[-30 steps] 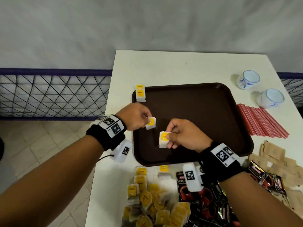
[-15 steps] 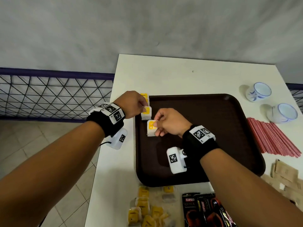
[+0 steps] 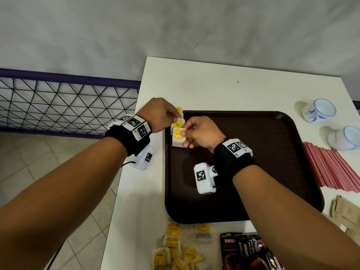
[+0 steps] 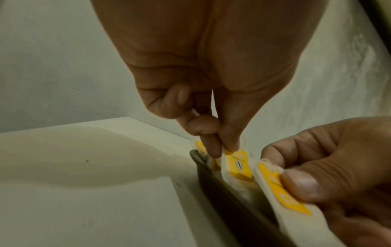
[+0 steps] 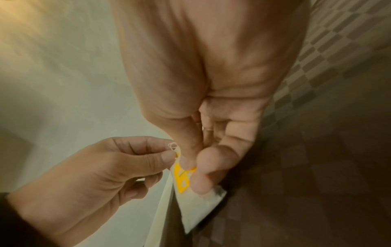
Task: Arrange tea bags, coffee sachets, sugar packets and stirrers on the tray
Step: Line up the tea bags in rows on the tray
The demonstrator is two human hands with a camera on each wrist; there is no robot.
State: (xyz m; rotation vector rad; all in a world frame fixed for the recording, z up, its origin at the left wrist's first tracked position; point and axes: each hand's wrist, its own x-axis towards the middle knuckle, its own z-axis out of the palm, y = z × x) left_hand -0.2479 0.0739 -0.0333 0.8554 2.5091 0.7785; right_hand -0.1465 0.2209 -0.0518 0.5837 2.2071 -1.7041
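Observation:
A dark brown tray (image 3: 263, 172) lies on the white table (image 3: 214, 88). At its far left corner my left hand (image 3: 171, 118) pinches a yellow-tagged tea bag (image 3: 177, 124) (image 4: 238, 165) against the tray's rim, right behind another tea bag (image 3: 179, 110) that leans there. Just in front of it my right hand (image 3: 187, 133) pinches a second tea bag (image 3: 178, 138) (image 5: 190, 197) by its yellow tag, with its lower end down at the tray. Loose tea bags (image 3: 175, 250), black coffee sachets (image 3: 249, 252), brown sugar packets (image 3: 346, 213) and red stirrers (image 3: 331, 168) lie off the tray.
Two white and blue cups (image 3: 319, 110) (image 3: 344, 137) stand on the table's right side. The table's left edge drops to a tiled floor (image 3: 48, 162), with a wire fence (image 3: 64, 102) behind it. A grey wall (image 3: 175, 26) backs the table.
Both hands have carried their tea bags from the tray's near left area to its far left corner, beside the tea bag that leans there. The view has shifted forward.

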